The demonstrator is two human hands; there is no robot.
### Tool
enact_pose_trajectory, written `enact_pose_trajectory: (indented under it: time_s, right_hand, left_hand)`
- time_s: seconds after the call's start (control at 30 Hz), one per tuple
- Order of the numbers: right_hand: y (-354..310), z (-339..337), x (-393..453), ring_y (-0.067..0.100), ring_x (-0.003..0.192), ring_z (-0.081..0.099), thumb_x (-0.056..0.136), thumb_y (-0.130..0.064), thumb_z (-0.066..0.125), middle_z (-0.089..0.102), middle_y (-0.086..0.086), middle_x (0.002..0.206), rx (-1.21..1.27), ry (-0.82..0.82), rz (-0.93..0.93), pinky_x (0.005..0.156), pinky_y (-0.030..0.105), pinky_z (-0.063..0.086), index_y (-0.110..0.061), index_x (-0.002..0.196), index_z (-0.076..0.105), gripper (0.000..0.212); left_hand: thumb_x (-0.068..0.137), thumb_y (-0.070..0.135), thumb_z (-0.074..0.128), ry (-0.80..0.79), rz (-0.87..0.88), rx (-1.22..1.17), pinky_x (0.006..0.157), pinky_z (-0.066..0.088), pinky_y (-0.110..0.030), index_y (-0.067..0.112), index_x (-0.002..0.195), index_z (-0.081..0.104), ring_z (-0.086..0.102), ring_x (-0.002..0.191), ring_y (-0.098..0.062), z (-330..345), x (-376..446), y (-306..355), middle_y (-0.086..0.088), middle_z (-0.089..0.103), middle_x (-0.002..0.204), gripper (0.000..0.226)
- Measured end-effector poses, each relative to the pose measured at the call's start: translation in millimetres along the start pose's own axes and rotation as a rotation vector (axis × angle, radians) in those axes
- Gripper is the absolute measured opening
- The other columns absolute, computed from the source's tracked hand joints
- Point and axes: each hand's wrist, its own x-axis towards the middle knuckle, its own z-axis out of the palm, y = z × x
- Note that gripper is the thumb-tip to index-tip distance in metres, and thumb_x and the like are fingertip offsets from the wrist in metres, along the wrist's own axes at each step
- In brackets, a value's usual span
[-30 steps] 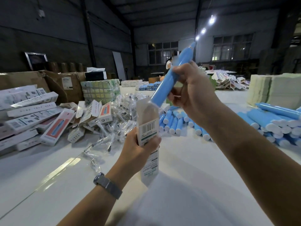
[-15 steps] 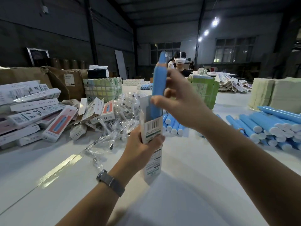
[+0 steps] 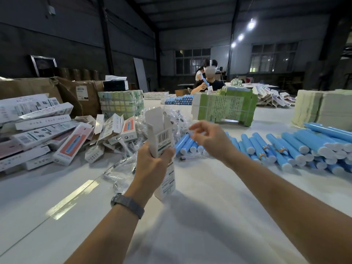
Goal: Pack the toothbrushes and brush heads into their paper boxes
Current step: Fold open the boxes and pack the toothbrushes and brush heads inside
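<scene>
A white paper box (image 3: 161, 138) stood upright above the white table (image 3: 200, 216), its top flap (image 3: 154, 116) raised and its mouth open, gripped around the lower half by the left hand (image 3: 152, 164). No toothbrush showed above the opening, so whether one lay inside could not be told. The right hand (image 3: 207, 138) hung just beside the box mouth, holding nothing, its fingers loosely curled and spread.

Blue toothbrush handles (image 3: 297, 147) lay in rows to the right, and more blue handles (image 3: 187, 144) sat just behind the box. A heap of brush heads in clear wrappers (image 3: 131, 143) spread to the left, next to stacked finished cartons (image 3: 43, 132). Bundles of flat green-printed blanks (image 3: 222, 108) rested farther back, where another worker (image 3: 208, 80) sat packing.

The step in hand looked like filling one box; the free hand would probably need to fetch a wrapped brush head next, drop it in, then tuck the flap shut while the other hand kept the box steady.
</scene>
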Motion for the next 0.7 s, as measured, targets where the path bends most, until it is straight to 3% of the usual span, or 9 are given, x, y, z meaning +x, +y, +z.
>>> enact_pose_trajectory:
  time_s: [0.13, 0.23, 0.37, 0.47, 0.57, 0.63, 0.7]
  right_hand:
    - [45.9, 30.9, 8.2, 0.023, 0.111, 0.06, 0.093, -0.022, 0.053, 0.064, 0.001, 0.125, -0.644, -0.346, 0.177, 0.094, 0.039, 0.049, -0.027, 0.128, 0.061, 0.036]
    - [55.8, 45.4, 14.5, 0.026, 0.12, 0.054, 0.094, -0.031, 0.049, 0.059, 0.0, 0.131, -0.765, -0.342, 0.173, 0.093, 0.041, 0.048, -0.035, 0.132, 0.054, 0.039]
    - [58.3, 57.5, 28.8, 0.025, 0.118, 0.052, 0.096, -0.035, 0.044, 0.053, -0.001, 0.122, -0.856, -0.348, 0.164, 0.082, 0.039, 0.041, -0.037, 0.124, 0.058, 0.031]
    - [57.5, 58.8, 30.4, 0.024, 0.109, 0.054, 0.094, -0.039, 0.05, 0.05, -0.001, 0.113, -0.854, -0.379, 0.188, 0.075, 0.037, 0.039, -0.038, 0.115, 0.063, 0.024]
    - [47.3, 51.8, 26.7, 0.022, 0.094, 0.058, 0.094, -0.037, 0.056, 0.056, -0.002, 0.102, -0.805, -0.359, 0.154, 0.074, 0.036, 0.048, -0.027, 0.097, 0.066, 0.015]
    - [33.4, 38.1, 24.2, 0.017, 0.084, 0.058, 0.096, -0.034, 0.058, 0.057, -0.006, 0.087, -0.61, -0.275, 0.096, 0.071, 0.031, 0.048, -0.022, 0.087, 0.062, 0.016]
    - [9.4, 17.5, 19.2, 0.006, 0.071, 0.057, 0.097, -0.031, 0.06, 0.059, -0.01, 0.077, -0.259, -0.142, 0.039, 0.062, 0.019, 0.041, -0.02, 0.087, 0.063, 0.015]
  left_hand:
    - [0.074, 0.024, 0.065, -0.034, 0.048, 0.006, 0.056, 0.05, -0.012, 0.026, 0.081, 0.067, 0.064, 0.062, 0.004, 1.1, 0.8, -0.3, 0.02, 0.07, 0.07, 0.008]
    - [0.073, 0.025, 0.067, -0.078, 0.073, 0.013, 0.057, 0.049, -0.015, 0.025, 0.076, 0.067, 0.062, 0.061, 0.0, 3.1, -0.1, -1.8, 0.017, 0.067, 0.066, 0.003]
    - [0.078, 0.013, 0.068, -0.103, 0.104, -0.002, 0.054, 0.046, -0.011, 0.028, 0.07, 0.066, 0.062, 0.059, 0.001, 3.4, 0.4, -5.6, 0.018, 0.065, 0.062, 0.017]
    - [0.085, 0.002, 0.068, -0.125, 0.123, -0.002, 0.055, 0.047, -0.01, 0.02, 0.078, 0.063, 0.063, 0.061, 0.002, 1.8, 0.4, -7.1, 0.018, 0.066, 0.064, 0.02]
    - [0.079, 0.015, 0.067, -0.13, 0.123, -0.01, 0.056, 0.048, -0.011, 0.021, 0.082, 0.064, 0.064, 0.064, 0.002, 2.0, -0.3, -5.7, 0.019, 0.067, 0.067, 0.007]
    - [0.076, 0.02, 0.068, -0.12, 0.128, -0.016, 0.057, 0.049, -0.012, 0.025, 0.083, 0.065, 0.064, 0.065, 0.002, 2.6, -0.5, -4.3, 0.019, 0.069, 0.069, 0.009]
    - [0.076, 0.022, 0.069, -0.115, 0.125, -0.005, 0.058, 0.05, -0.012, 0.027, 0.086, 0.066, 0.065, 0.067, 0.002, 2.7, -0.6, -4.0, 0.017, 0.07, 0.074, 0.012]
